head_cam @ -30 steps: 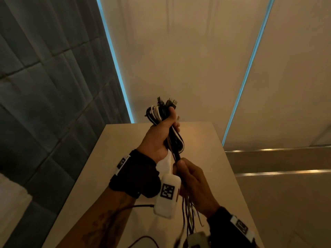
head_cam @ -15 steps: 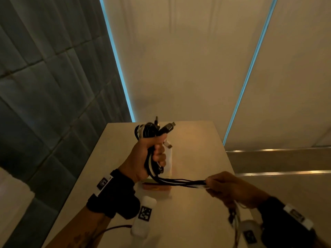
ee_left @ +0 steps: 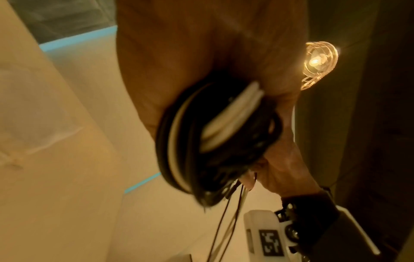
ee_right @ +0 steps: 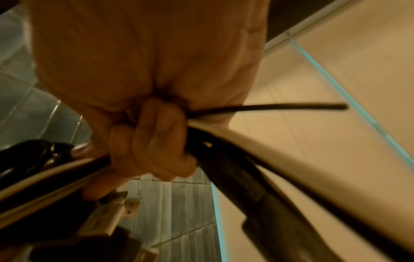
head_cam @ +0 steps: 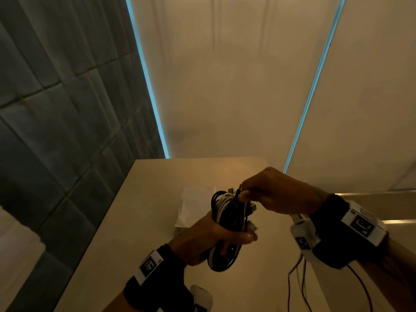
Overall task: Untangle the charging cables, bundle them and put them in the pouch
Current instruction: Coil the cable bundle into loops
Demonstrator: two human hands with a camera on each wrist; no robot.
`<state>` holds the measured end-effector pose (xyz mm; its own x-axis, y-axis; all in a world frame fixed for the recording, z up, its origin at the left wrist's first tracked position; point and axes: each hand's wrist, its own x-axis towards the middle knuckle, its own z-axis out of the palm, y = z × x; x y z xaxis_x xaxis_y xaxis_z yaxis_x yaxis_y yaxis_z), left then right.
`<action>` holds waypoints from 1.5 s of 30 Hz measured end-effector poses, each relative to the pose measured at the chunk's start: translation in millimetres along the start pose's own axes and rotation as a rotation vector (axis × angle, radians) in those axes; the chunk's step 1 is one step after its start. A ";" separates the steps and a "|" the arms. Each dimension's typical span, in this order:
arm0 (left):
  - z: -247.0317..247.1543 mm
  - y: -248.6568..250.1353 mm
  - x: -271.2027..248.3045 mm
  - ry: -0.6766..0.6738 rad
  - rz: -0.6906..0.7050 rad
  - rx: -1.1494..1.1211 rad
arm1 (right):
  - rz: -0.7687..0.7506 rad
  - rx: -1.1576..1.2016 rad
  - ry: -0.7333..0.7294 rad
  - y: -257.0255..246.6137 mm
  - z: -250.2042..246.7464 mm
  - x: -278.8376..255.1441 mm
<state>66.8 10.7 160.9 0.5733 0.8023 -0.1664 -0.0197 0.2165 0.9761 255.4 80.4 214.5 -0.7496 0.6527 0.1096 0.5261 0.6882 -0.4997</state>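
A coil of black and white charging cables (head_cam: 227,219) is held above the table. My left hand (head_cam: 209,238) grips the coil around its middle, thumb across the front. My right hand (head_cam: 265,194) pinches the cable ends at the top of the coil. In the left wrist view the looped cables (ee_left: 215,138) fill the palm, blurred. The right wrist view has my fingers (ee_right: 154,134) curled round black and white strands (ee_right: 226,152), with a USB plug (ee_right: 121,209) below them. A pale translucent pouch (head_cam: 193,206) lies on the table behind the coil.
The beige table (head_cam: 139,221) runs away from me to a cream wall. A dark tiled wall stands on the left. Thin sensor wires (head_cam: 297,278) hang from my right wrist over the table. A lit wall lamp (ee_left: 318,62) glows in the left wrist view.
My right hand, which held the cable tails stretched out to the right, has come up to the top of the coil. My left hand has lowered with the coil, and the loose tails are gathered in.
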 end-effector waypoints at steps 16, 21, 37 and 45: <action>1.9 -17.7 8.0 0.153 -0.020 -0.422 | 0.259 0.663 -0.064 20.6 20.0 -33.9; -8.2 -25.0 15.8 0.343 0.007 -0.583 | 0.226 1.007 -0.004 33.0 61.0 -65.6; 16.4 -29.3 33.6 0.346 -0.009 -0.397 | 0.374 0.078 0.233 -39.6 65.9 -20.5; 3.2 -14.7 42.7 0.529 0.105 -0.644 | 0.123 0.058 0.231 -29.1 80.9 -9.0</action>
<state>94.2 40.0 140.0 0.0854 0.9562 -0.2799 -0.6076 0.2727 0.7460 214.3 28.8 158.6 -0.5664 0.7899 0.2351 0.5789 0.5843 -0.5687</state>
